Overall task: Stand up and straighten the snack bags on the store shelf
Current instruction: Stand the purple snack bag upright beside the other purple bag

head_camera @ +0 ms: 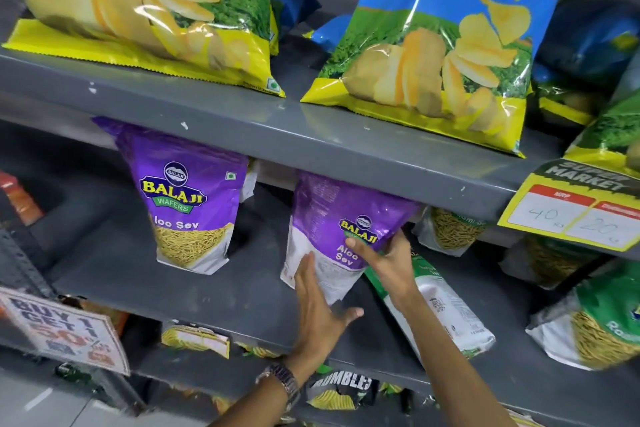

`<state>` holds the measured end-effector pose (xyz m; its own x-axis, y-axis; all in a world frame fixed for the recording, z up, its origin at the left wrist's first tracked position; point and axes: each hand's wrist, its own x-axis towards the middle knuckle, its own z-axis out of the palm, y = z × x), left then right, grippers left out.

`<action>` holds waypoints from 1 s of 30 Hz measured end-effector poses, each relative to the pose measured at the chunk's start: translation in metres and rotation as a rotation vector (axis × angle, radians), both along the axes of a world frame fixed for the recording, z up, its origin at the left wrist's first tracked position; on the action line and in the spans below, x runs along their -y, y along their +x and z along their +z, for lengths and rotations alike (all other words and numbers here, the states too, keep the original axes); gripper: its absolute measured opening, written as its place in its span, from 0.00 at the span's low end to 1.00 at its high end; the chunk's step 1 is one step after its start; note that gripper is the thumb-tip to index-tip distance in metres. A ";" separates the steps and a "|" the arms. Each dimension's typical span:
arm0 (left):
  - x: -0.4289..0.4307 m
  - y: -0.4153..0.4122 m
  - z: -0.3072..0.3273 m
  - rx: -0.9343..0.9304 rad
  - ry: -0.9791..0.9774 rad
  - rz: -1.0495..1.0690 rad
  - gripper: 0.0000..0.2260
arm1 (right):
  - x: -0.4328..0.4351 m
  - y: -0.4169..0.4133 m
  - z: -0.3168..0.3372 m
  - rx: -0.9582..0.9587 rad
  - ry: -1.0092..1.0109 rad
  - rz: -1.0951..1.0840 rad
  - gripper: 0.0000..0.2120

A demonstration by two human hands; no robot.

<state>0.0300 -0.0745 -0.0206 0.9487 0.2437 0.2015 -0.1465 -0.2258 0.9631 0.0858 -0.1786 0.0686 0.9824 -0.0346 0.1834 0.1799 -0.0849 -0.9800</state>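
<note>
On the grey metal middle shelf (214, 291), the work looks partly done. One glossy purple-and-white Aloo Sev pouch (188, 204) stands upright at the left, facing out. A second purple Aloo Sev pouch (332, 229) sits mid-shelf, tilted and turned partly sideways — it is the one being handled. Just right of it a green-and-white foil pouch (440, 308) lies flat on the shelf, and more green pouches (595, 319) sit askew further right, so several bags probably remain.

The left hand (317, 305) is spread open, palm and fingers pressed flat to the tilted pouch's lower left side. The right hand (384, 262) cups its front right edge, fingers loosely curled — bracing rather than pinching.
</note>
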 end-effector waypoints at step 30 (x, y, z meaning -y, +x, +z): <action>-0.115 0.045 -0.009 -0.082 -0.289 -0.229 0.27 | -0.019 0.007 -0.005 -0.045 -0.036 -0.167 0.23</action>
